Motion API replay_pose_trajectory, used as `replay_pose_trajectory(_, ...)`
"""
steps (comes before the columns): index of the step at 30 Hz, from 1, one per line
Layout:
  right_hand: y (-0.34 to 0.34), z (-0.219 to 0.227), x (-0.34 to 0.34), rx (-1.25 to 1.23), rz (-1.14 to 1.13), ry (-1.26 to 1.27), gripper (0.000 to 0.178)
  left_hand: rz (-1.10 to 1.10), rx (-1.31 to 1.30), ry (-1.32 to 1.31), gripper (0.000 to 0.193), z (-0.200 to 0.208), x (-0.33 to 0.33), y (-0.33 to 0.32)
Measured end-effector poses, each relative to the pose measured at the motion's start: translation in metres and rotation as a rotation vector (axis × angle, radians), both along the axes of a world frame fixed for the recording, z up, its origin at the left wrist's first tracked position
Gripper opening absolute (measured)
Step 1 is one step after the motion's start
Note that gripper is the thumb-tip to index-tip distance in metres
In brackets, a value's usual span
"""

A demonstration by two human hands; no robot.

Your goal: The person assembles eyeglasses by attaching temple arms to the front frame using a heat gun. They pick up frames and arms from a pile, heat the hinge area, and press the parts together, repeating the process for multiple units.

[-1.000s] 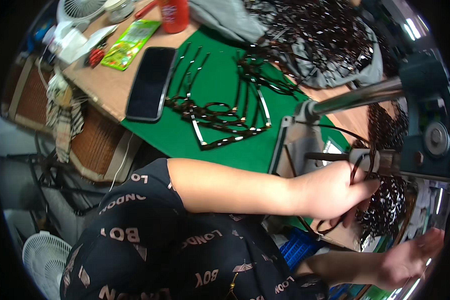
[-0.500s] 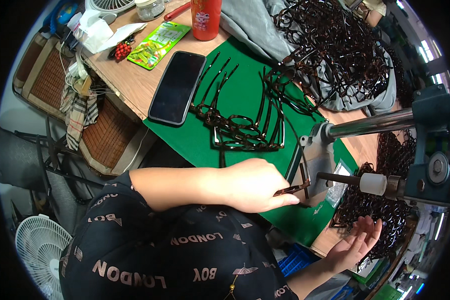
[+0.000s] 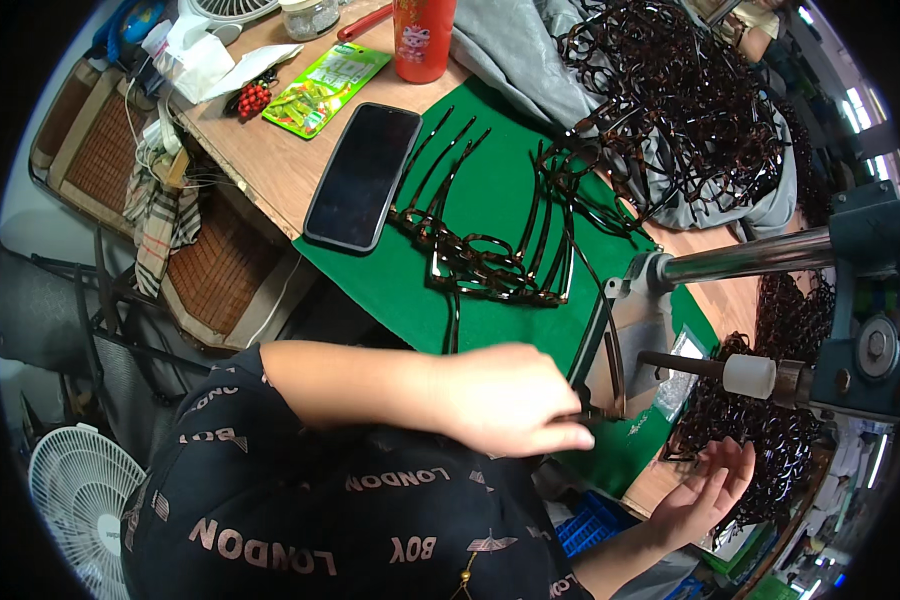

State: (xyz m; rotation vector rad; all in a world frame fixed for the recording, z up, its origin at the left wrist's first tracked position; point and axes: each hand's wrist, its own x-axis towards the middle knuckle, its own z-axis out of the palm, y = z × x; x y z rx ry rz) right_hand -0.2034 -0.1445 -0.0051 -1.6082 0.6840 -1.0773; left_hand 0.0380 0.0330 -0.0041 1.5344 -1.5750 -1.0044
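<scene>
My left hand [image 3: 515,400] reaches across the middle, its fingers closed on a dark brown eyeglass frame [image 3: 616,385]. Much of that frame is hidden behind the hand, and its front is smeared by motion. A long thin temple runs up from it beside the grey metal base [image 3: 642,325] of a bench machine. My right hand [image 3: 705,490] is at the lower right, palm up with fingers apart and nothing in it. Close beyond its fingertips lies a heap of dark eyeglass frames [image 3: 770,450]. Several tortoiseshell frames [image 3: 500,270] lie nested on the green mat [image 3: 485,170].
The machine's steel column [image 3: 750,255] and its spindle with a white collar [image 3: 748,376] jut in from the right. A phone [image 3: 362,178] lies on the mat's left edge. Behind are a green packet [image 3: 327,92], a red cup [image 3: 423,40] and another frame heap [image 3: 680,110] on grey cloth.
My left hand has drawn slightly downward, toward my body, with the eyeglass frame in it. The right hand has barely moved. The whole view has shifted slightly.
</scene>
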Motion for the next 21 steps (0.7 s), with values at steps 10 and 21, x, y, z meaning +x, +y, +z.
replay_pose_trajectory(10, 0.002, -0.002, 0.001, 0.028, -0.014, -0.03, 0.04, 0.128, 0.148, -0.464, 0.054, -0.011, 0.055, 0.005)
replay_pose_trajectory(21, 0.003, -0.007, -0.005, 0.054, 0.014, -0.038, 0.039, 0.326, -0.106, -0.8, 0.03, 0.015, 0.066, -0.003)
